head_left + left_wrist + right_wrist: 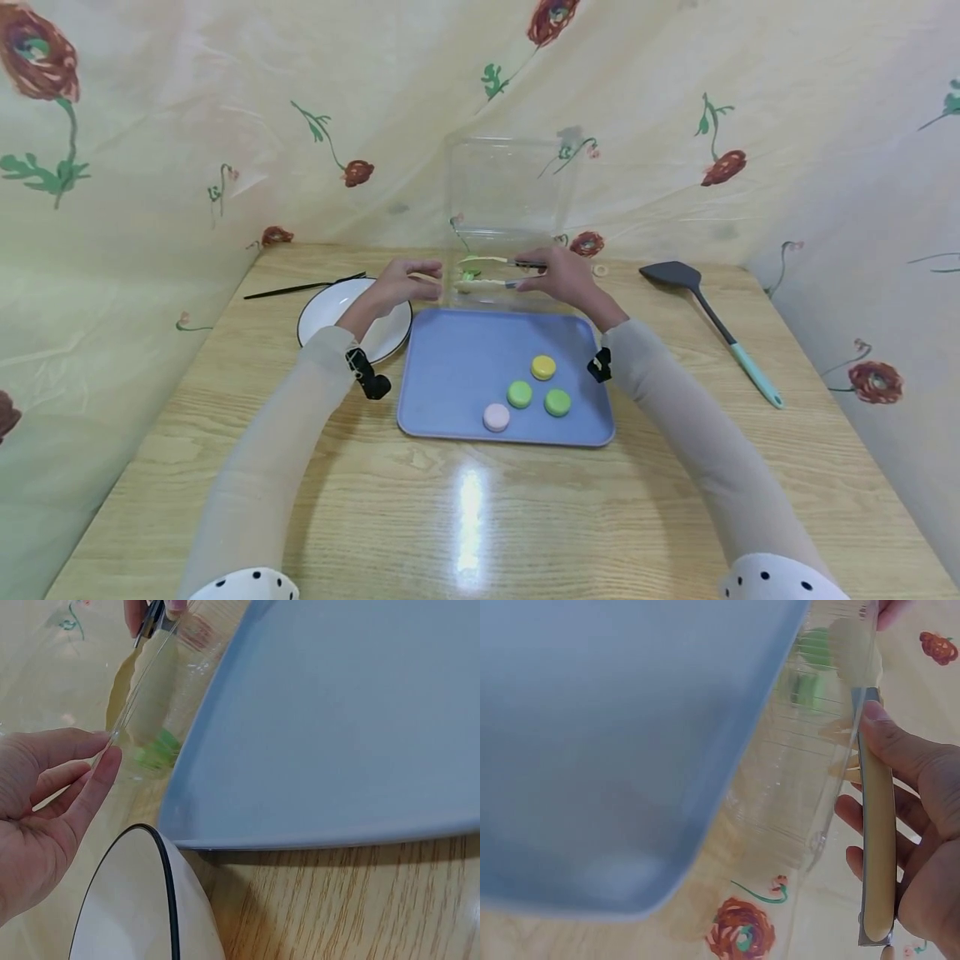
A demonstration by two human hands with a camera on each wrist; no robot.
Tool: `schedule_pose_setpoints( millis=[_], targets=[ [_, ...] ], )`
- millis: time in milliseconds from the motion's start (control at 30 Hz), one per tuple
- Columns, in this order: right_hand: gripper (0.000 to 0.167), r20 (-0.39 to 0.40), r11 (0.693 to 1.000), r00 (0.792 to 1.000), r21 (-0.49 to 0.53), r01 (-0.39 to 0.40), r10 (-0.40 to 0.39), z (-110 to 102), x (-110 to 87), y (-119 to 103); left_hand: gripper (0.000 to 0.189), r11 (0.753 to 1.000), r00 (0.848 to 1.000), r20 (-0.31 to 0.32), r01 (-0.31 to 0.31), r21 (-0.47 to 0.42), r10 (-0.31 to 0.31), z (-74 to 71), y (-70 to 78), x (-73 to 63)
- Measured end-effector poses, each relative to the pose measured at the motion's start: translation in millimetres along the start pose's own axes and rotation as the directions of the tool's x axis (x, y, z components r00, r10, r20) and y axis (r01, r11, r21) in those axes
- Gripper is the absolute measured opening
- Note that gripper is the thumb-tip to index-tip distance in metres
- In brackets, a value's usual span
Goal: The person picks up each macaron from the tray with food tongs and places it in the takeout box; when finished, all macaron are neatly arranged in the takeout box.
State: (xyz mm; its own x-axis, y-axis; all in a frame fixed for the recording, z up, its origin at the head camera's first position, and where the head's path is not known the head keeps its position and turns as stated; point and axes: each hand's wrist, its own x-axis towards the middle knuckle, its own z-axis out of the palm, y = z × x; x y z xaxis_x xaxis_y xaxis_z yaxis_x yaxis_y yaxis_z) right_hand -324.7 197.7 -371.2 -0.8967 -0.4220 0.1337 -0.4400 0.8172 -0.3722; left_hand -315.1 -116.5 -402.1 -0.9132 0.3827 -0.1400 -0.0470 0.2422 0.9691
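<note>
A clear plastic box (pixel 510 187) stands behind the blue tray with its lid raised. My left hand (pixel 401 286) pinches its left rim between thumb and fingers, as the left wrist view shows. My right hand (pixel 564 275) grips a pair of tongs (pixel 486 284) with cream tips and dark-edged handles. The tongs' tips spread apart, reaching into the box from the right. Inside, close to the tips, lies a green macaron (pixel 156 750); the right wrist view shows green in two spots through the plastic wall.
The blue tray (pixel 457 358) holds a yellow macaron (pixel 543 367), two green ones and a lilac macaron (pixel 496 417). Under my left wrist stands a white black-rimmed bowl (pixel 326 310), a black fork (pixel 292 290) behind it. A turner (pixel 701 300) with mint handle lies right. Floral cloth hangs behind.
</note>
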Motion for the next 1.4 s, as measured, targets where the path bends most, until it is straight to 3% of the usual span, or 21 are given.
schedule_pose_setpoints(
  millis=[300,533,800,1067,1400],
  targets=[
    [0.054,-0.051,0.995,0.994,0.015,0.097,-0.096,-20,-24.2,-5,0.06,1.0,1.0,0.003,0.005,0.007,-0.005,-0.7,-0.4,-1.4],
    [0.057,-0.007,0.979,0.984,0.098,0.176,-0.176,-37,-54.5,-4,0.061,1.0,1.0,0.005,0.012,0.015,-0.012,-0.9,1.8,0.8],
    [0.056,0.142,0.953,0.953,0.182,0.242,-0.269,-50,-93.1,0,0.059,0.999,1.0,-0.015,0.015,0.032,-0.014,-0.3,5.5,0.2],
    [0.059,0.292,0.933,0.896,0.237,0.271,-0.335,-51,-116.6,1,0.059,0.998,0.999,-0.016,0.033,0.054,-0.032,0.9,5.2,0.3],
    [0.058,0.299,0.909,0.861,0.193,0.369,-0.413,-43,-128.3,-6,0.06,0.997,0.999,-0.014,0.03,0.067,-0.029,1.3,5.8,-0.2]
  ],
)
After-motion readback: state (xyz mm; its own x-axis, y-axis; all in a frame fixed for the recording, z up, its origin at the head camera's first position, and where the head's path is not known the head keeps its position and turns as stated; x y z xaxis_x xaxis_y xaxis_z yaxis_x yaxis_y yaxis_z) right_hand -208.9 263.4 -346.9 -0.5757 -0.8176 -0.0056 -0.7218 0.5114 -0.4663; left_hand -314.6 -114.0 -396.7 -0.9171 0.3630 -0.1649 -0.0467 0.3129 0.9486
